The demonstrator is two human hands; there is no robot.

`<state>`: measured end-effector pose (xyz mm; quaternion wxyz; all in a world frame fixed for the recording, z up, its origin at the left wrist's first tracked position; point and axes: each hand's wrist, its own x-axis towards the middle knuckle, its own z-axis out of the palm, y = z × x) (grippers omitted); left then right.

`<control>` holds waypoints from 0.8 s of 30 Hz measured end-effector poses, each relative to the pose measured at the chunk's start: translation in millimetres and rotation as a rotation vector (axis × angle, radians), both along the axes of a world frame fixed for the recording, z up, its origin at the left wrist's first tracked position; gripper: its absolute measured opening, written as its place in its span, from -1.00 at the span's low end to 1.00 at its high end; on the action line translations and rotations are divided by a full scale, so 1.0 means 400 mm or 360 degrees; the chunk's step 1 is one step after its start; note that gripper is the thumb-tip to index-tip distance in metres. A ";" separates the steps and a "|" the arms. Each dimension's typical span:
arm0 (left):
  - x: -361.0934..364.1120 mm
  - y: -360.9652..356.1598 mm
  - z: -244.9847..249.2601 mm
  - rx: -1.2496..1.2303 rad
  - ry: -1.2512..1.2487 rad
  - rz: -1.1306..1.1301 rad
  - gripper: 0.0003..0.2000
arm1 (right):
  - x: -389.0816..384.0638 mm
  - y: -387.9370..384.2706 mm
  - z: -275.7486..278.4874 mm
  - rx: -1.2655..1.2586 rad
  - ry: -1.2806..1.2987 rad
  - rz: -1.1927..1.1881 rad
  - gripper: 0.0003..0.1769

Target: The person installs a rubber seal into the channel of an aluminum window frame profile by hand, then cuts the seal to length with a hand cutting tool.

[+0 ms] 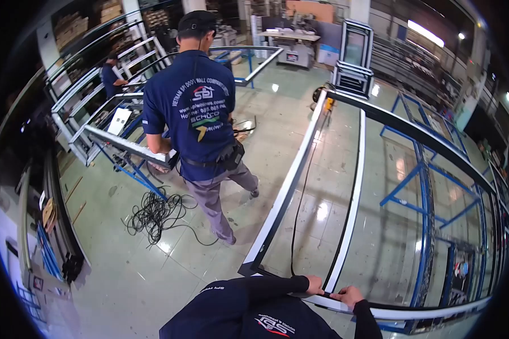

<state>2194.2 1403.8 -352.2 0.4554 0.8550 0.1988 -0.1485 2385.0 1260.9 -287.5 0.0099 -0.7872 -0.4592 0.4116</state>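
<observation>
A large black-and-white window frame (285, 195) lies raised in front of me, with a narrower white bar (353, 195) crossing it. My left hand (315, 285) is closed at the near rail, just left of where that bar meets it. Close by on the right, my right hand (349, 295) has its fingers pinched at the same rail. Between the fingertips runs a short dark length of what looks like a black gasket strip (326, 294). A long thin black strand (300, 212) hangs inside the frame and disappears near my left sleeve. The fingers partly hide the gripped piece.
A co-worker (195, 107) stands ahead with their back to me, at another frame on a blue stand (136, 175). Tangled black cable (158, 217) lies on the floor. Blue trestles (418, 186) are under and beyond my frame. Long profiles (56, 226) lie at left.
</observation>
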 end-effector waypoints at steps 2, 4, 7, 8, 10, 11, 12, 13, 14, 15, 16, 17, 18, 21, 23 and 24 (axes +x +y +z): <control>-0.013 -0.014 -0.042 -0.0148 -0.0049 -0.0002 -0.52 | 0.063 -0.040 -0.119 -0.0013 -0.0140 0.0306 -0.28; -0.025 -0.022 0.007 -0.0008 0.0042 0.0009 -0.57 | 0.066 -0.043 -0.171 0.0062 -0.0170 0.0454 -0.30; -0.033 -0.015 -0.019 0.0024 0.0202 -0.0016 -0.58 | 0.014 -0.045 -0.109 0.0125 -0.0093 0.0135 -0.37; -0.015 -0.017 -0.025 0.0124 0.0165 -0.0055 -0.55 | 0.039 -0.058 -0.119 0.0138 -0.0037 0.0058 -0.42; -0.047 -0.033 -0.039 0.0015 0.0034 -0.0041 -0.56 | 0.026 -0.081 -0.091 0.0024 -0.0022 -0.0003 -0.45; -0.068 -0.041 -0.043 0.0025 0.0031 -0.0025 -0.58 | 0.001 -0.083 -0.082 -0.0005 -0.0052 -0.0002 -0.45; -0.087 -0.049 -0.049 0.0036 0.0020 -0.0029 -0.58 | -0.020 -0.086 -0.082 -0.0061 -0.0070 -0.0006 -0.47; -0.106 -0.053 -0.050 0.0054 0.0004 -0.0022 -0.58 | -0.034 -0.092 -0.096 -0.0041 -0.0061 -0.0015 -0.48; -0.127 -0.057 -0.051 0.0065 0.0023 -0.0034 -0.58 | -0.049 -0.108 -0.107 -0.0025 -0.0053 -0.0024 -0.48; -0.068 -0.029 -0.006 0.0037 0.0083 -0.0049 -0.58 | 0.017 -0.093 -0.075 -0.0049 -0.0003 -0.0033 -0.49; -0.062 -0.034 0.001 0.0036 0.0107 -0.0061 -0.58 | 0.047 -0.104 -0.076 -0.0072 0.0123 -0.0054 -0.49; -0.060 -0.040 0.005 0.0038 0.0109 -0.0062 -0.58 | 0.057 -0.109 -0.084 -0.0064 0.0140 -0.0043 -0.49; -0.061 -0.042 0.011 0.0043 0.0111 -0.0063 -0.58 | 0.061 -0.111 -0.093 -0.0053 0.0157 -0.0032 -0.49; -0.061 -0.036 0.012 0.0047 0.0111 -0.0039 -0.58 | 0.067 -0.113 -0.068 -0.0081 0.0060 -0.0032 -0.50; -0.101 -0.038 -0.004 0.0052 0.0082 -0.0060 -0.58 | 0.033 -0.120 -0.059 -0.0104 0.0019 -0.0040 -0.49; -0.119 -0.033 -0.008 0.0058 0.0061 -0.0089 -0.58 | 0.020 -0.122 -0.055 -0.0109 0.0042 -0.0037 -0.48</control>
